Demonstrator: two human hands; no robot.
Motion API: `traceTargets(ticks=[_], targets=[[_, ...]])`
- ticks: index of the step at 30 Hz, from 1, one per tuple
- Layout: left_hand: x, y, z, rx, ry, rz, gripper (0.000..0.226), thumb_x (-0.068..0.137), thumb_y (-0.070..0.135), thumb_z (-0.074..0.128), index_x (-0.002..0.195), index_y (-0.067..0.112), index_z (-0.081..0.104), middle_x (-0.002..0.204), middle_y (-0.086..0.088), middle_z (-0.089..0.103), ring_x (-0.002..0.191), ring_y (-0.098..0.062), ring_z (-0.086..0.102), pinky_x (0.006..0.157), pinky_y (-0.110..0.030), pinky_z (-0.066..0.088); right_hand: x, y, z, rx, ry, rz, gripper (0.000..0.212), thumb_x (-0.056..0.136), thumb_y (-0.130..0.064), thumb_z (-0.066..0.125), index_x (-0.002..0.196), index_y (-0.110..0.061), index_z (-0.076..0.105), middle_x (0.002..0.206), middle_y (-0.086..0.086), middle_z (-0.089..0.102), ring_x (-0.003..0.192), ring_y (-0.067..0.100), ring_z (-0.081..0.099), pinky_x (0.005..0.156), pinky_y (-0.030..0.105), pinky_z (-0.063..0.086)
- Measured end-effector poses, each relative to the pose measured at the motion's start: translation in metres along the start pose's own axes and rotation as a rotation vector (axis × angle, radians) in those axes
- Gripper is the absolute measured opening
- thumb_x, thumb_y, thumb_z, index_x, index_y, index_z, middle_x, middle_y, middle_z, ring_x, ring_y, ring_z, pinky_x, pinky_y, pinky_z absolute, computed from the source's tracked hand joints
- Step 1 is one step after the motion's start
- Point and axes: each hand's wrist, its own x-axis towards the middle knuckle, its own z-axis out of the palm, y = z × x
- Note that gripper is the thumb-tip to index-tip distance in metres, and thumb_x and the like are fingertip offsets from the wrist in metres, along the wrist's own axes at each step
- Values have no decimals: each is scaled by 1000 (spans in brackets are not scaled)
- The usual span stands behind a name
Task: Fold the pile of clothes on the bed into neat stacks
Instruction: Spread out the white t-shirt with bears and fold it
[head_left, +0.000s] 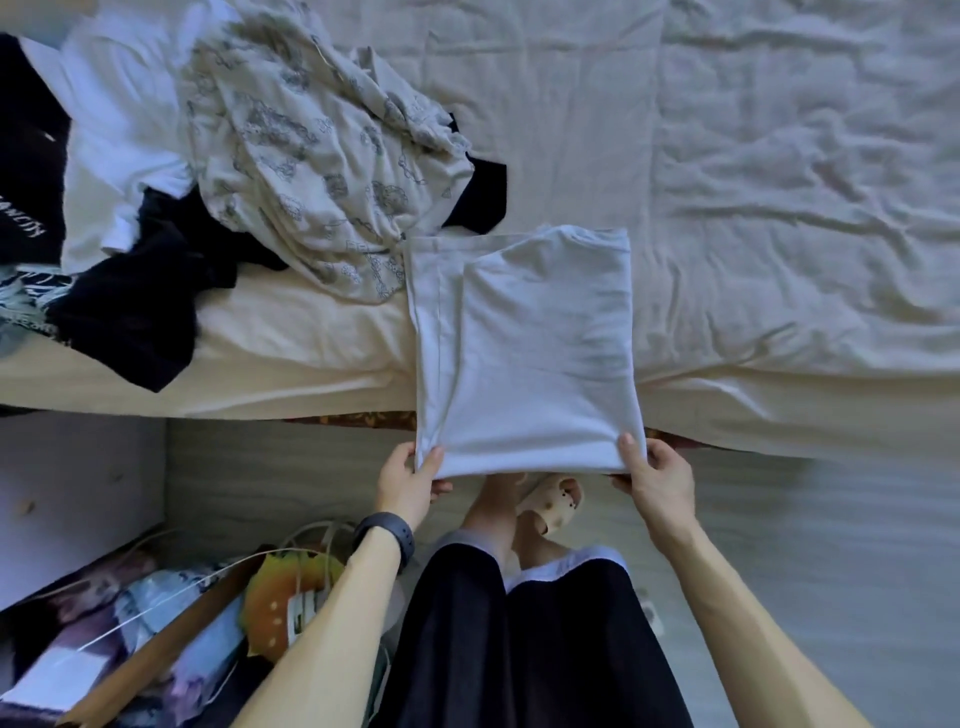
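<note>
A partly folded white garment (530, 353) lies over the near edge of the bed (779, 182), its lower end hanging past the mattress. My left hand (410, 480) pinches its lower left corner, thumb on top. My right hand (654, 470) pinches the lower right corner the same way. To the left on the bed sits the unfolded pile: a cream patterned garment (317, 156) on top, dark clothes (140, 306) below it, and a white garment (114, 119) at the far left.
The wrinkled sheet stretches off to the right. A white cabinet (72, 493) stands at the lower left, with bags and clutter (171, 623) on the floor beside it. My legs and a sandalled foot (553, 501) are under the garment's edge.
</note>
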Motion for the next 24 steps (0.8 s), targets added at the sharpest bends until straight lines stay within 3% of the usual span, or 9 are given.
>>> traceTargets(ticks=[6, 9, 11, 15, 18, 21, 22, 23, 24], targets=[[-38, -26, -10, 77, 5, -21, 26, 100, 23, 60, 123, 14, 56, 100, -4, 70, 57, -10, 67, 51, -23, 49, -32, 36, -13, -24, -17, -25, 20, 98, -43, 63, 93, -24, 65, 92, 4, 73, 75, 15, 72, 77, 50, 62], [-54, -22, -14, 25, 39, -10, 35, 100, 18, 59, 129, 34, 47, 105, -2, 69, 58, -14, 67, 49, -25, 50, -39, 38, -16, 11, -68, -63, 20, 98, -34, 61, 116, -37, 53, 109, -6, 67, 82, 11, 71, 69, 32, 62], [-58, -10, -16, -3, 52, 42, 39, 100, 12, 56, 124, 43, 51, 105, 3, 68, 57, -15, 68, 47, -25, 49, -37, 26, -17, 39, -105, -110, 28, 97, -29, 59, 117, -47, 52, 102, -11, 67, 80, 13, 71, 69, 32, 62], [-61, 26, -25, -59, -25, 132, 35, 98, 12, 54, 104, 42, 72, 110, 0, 68, 62, -17, 68, 59, -29, 48, -22, -7, -29, 216, -173, -107, 26, 95, -12, 58, 102, -32, 73, 105, 9, 75, 90, 31, 75, 68, 31, 61], [-58, 65, -38, -18, -164, 201, 24, 82, 32, 70, 104, 37, 75, 101, 3, 74, 73, -15, 71, 65, -28, 44, -5, -33, -42, 214, -276, -184, 30, 82, -3, 65, 103, -24, 74, 100, 12, 77, 93, 27, 75, 71, 26, 59], [-31, 99, -46, 200, -231, 361, 25, 81, 29, 80, 105, 31, 70, 91, 14, 76, 79, -2, 69, 63, -14, 47, 18, -56, -40, 42, -195, -319, 13, 83, -20, 74, 92, -29, 73, 81, -5, 74, 74, 8, 69, 70, 27, 59], [-17, 109, -44, 325, -153, 427, 12, 88, 30, 75, 98, 31, 70, 82, 14, 75, 74, 1, 67, 61, -11, 45, 26, -66, -36, -20, -126, -351, 4, 88, -32, 72, 85, -31, 71, 74, -10, 68, 66, 4, 62, 65, 24, 53], [-3, 120, -40, 457, -35, 483, 7, 92, 37, 69, 92, 31, 68, 77, 10, 71, 70, -2, 63, 59, -12, 42, 37, -74, -30, -92, -48, -390, 17, 92, -42, 68, 79, -32, 66, 72, -12, 61, 64, 4, 56, 63, 23, 47], [11, 131, -33, 547, 63, 510, 20, 93, 47, 63, 90, 27, 66, 80, 8, 64, 71, -6, 59, 58, -16, 39, 46, -82, -23, -122, 6, -408, 25, 95, -48, 64, 77, -31, 62, 77, -10, 58, 67, 7, 55, 65, 26, 45]])
